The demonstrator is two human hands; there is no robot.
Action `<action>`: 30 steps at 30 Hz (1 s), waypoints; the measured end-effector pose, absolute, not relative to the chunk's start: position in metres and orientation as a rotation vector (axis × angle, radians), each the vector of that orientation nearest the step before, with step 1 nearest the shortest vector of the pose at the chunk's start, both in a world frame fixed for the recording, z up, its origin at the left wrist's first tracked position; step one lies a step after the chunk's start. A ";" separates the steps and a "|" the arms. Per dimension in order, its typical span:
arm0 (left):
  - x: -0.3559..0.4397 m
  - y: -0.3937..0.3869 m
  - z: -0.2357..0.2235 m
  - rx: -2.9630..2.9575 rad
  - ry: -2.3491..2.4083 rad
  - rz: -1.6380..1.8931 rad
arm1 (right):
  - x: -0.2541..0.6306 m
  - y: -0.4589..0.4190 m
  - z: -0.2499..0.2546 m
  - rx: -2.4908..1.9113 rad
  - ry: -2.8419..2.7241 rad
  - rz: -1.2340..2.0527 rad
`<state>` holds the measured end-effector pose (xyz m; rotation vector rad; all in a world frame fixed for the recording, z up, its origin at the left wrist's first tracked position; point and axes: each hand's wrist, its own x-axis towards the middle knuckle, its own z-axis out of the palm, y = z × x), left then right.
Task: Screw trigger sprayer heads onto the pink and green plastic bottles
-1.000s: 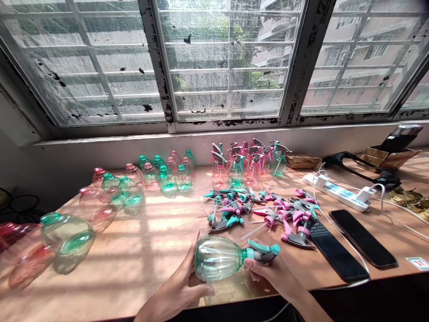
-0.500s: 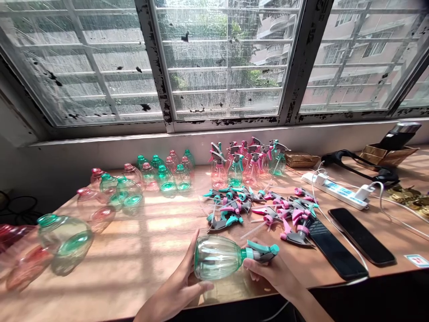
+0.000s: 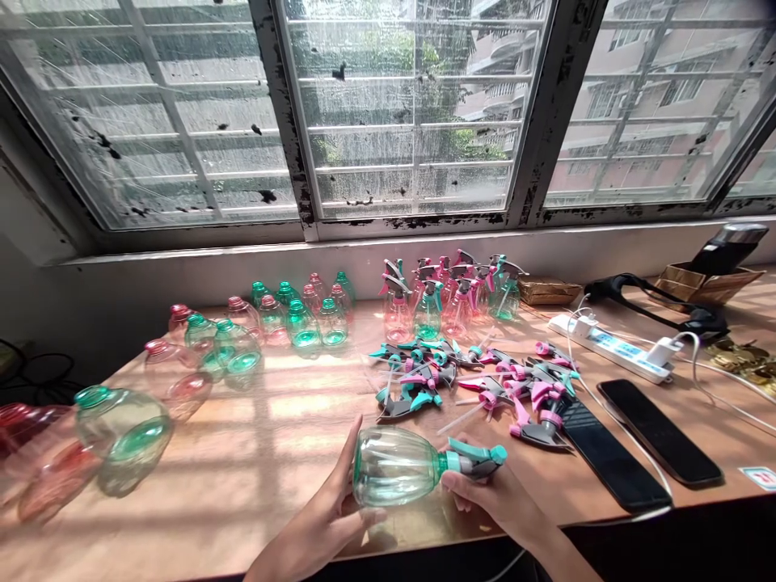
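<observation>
Holding a green bottle (image 3: 394, 469) on its side over the near edge of the worktop (image 3: 218, 493), at six o'clock in the view, with base toward nine and neck toward three. Grasping the rounded base end in the left hand (image 3: 312, 513); pinching the teal spray head (image 3: 478, 457) near the collar in the right hand (image 3: 500, 493). Cannot tell how tightly threaded.

Looks light and apparently empty, of thin, clear plastic; likely to flex or dent under a hard squeeze and to slip on the smooth curve. Best cradled broadly around the belly or base, with a firmer hold at the stiffer collar. Better not to lean on the trigger or thin nozzle, likely the easiest to bend.

Taking the held bottle as clock centre: loose spray heads (image 3: 485, 392) heaped from twelve to two; bottles with heads fitted (image 3: 428, 311) standing beyond, around twelve to one; headless bottles (image 3: 303, 323) spread from nine to eleven; two dark phones (image 3: 658, 432) near three; a white power strip (image 3: 612, 352) toward two.
</observation>
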<state>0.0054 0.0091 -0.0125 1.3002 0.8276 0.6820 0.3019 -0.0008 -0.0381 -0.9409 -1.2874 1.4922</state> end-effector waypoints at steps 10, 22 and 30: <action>0.009 0.011 -0.003 1.321 0.834 0.656 | 0.300 -0.001 -0.036 -0.936 -1.252 1.470; 0.014 0.010 -0.015 1.368 0.977 0.755 | 0.301 0.000 -0.037 -1.001 -1.269 1.474; 0.017 0.004 -0.020 1.326 0.970 0.775 | 0.300 -0.001 -0.032 -0.978 -1.269 1.499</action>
